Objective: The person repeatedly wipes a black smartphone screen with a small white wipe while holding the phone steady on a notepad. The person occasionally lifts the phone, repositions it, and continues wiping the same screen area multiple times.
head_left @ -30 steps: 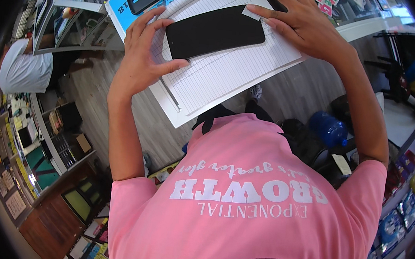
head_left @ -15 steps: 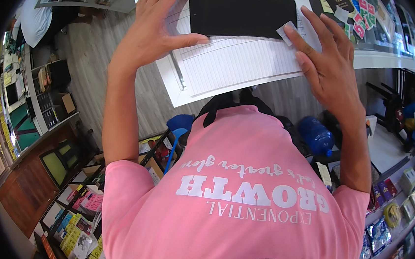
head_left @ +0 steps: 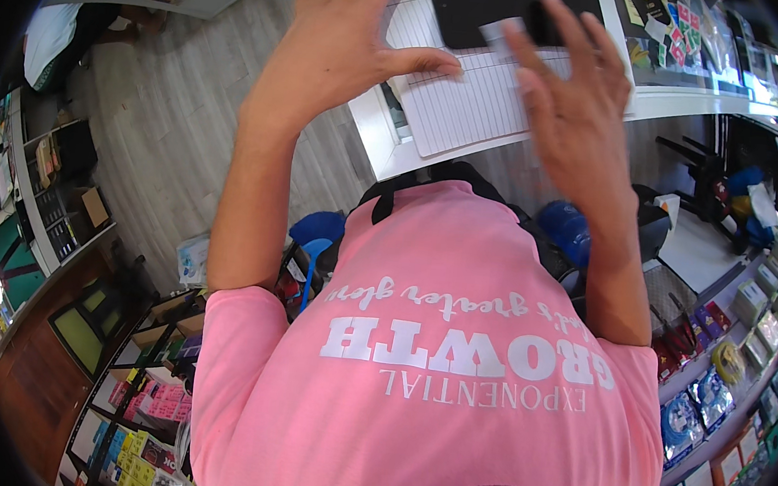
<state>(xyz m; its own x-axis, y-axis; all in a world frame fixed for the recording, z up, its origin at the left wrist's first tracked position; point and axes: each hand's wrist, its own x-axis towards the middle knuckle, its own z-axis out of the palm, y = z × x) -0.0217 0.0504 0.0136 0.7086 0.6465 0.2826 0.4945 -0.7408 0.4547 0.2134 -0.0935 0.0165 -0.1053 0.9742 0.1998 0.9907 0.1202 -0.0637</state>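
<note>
A flat black tablet-like device (head_left: 469, 9) lies on ruled white paper (head_left: 456, 110), its far edge cut off by the picture's top. At its left end my left hand (head_left: 333, 39) spans it, thumb stretched along the near edge and fingers toward the far side, bracing it; those fingertips are partly out of view. Over the right part of the device is my right hand (head_left: 573, 97), smeared by motion. A small pale wipe (head_left: 498, 32) sits at its index fingertip, against the black surface.
The paper rests on a white-framed glass counter (head_left: 379, 145), with small coloured cards (head_left: 680, 37) under the glass at right. A blue water bottle (head_left: 564, 229) and a blue dustpan (head_left: 318, 228) stand below. Shelves of packaged goods (head_left: 157, 403) line the left. Another person (head_left: 55, 38) is at far left.
The view has shifted, so the counter and device appear farther right and higher. My right hand has slid left across the device with the wipe. My left hand stays at its left end.
</note>
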